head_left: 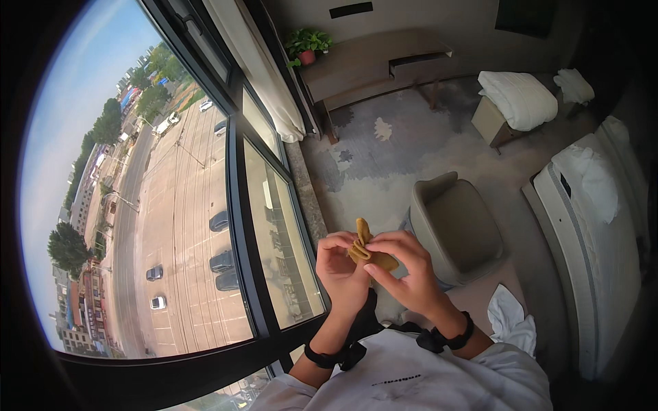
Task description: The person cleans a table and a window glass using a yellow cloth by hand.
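Observation:
Both hands are raised together in front of my chest, working on a small mustard-yellow piece of cloth (384, 262). It is bunched and folded, with one end sticking up above the fingers and another part hanging between the hands. My left hand (340, 277) pinches its folds from the left, fingers curled in. From the other side, my right hand (410, 268) grips it between thumb and fingertips. The fingers partly cover the cloth, so its full shape is hidden. Each wrist wears a black band.
A large window (236, 178) fills the left side, with a pale curtain (257, 68) beyond. Past my hands stand a beige armchair (456, 229) and a wooden desk (370, 65) bearing a potted plant (306, 56). To the right are a bed (582, 274) and a bedside cabinet (488, 122) under white bedding.

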Available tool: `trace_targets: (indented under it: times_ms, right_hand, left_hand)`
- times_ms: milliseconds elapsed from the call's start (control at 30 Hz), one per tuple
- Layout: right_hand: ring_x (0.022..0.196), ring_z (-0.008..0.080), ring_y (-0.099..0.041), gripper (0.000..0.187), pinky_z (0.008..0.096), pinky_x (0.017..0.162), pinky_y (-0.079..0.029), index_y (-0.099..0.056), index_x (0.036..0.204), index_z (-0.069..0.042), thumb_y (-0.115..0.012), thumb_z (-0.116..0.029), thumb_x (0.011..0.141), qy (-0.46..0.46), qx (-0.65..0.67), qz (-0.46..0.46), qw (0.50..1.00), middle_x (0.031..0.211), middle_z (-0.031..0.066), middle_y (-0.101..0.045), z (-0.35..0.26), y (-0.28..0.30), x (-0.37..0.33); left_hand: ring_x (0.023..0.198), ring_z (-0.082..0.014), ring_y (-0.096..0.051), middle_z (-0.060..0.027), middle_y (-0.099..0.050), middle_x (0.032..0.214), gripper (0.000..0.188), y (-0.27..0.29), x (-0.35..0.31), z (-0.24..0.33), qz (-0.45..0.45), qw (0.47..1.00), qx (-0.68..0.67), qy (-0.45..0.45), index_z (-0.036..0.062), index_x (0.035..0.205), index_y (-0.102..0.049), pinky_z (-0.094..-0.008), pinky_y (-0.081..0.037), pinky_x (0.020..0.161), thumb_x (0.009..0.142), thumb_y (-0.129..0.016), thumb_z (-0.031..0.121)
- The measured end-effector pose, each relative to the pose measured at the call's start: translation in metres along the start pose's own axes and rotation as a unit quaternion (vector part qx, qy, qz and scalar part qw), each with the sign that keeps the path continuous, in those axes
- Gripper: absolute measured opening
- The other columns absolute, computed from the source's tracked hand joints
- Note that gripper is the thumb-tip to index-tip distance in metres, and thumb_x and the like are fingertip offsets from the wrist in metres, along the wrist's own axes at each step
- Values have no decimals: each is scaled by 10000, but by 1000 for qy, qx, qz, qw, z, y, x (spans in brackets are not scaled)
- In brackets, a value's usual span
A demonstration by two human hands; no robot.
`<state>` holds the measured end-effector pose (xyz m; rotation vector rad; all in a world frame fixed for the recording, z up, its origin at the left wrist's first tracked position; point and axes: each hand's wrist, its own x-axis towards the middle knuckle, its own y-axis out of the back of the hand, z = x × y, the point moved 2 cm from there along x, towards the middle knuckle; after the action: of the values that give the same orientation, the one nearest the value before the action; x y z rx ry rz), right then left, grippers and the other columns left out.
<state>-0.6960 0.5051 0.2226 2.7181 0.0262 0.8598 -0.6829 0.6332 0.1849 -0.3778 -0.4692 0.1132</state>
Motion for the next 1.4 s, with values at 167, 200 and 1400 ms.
trace_targets:
  times_ms: [167, 200, 1400]
  right_hand:
    - [901, 264, -580, 215, 350, 774, -467, -637, 984, -35, -701, -55, 780, 21, -30, 22, 999, 978, 91, -621, 38, -27, 55]
    - [893, 261, -578, 208, 351, 770, -467, -636, 981, -34, -696, -51, 783, 30, -41, 41, 998, 977, 91, -622, 47, -34, 67]
    - [871, 78, -561, 147, 247, 797, -453, -590, 1024, 12, -616, -49, 893, -273, 328, -53, 903, 905, 27, -616, 342, 2, 241]
  left_hand:
    - [1086, -178, -546, -88, -528, 1086, 332, 11, 51, -30, 11, 993, -67, 93, 34, 999, -477, -320, -495, 909, 769, -671, -104]
    - [1085, -178, -548, -90, -519, 1104, 332, 11, 64, -31, 19, 993, -55, 103, 35, 1002, -476, -322, -496, 913, 771, -664, -112]
    - [564, -161, -530, -104, -581, 643, 156, -42, 355, -198, -341, 883, 296, 131, -14, 883, -578, -295, -446, 567, 933, -575, 135]
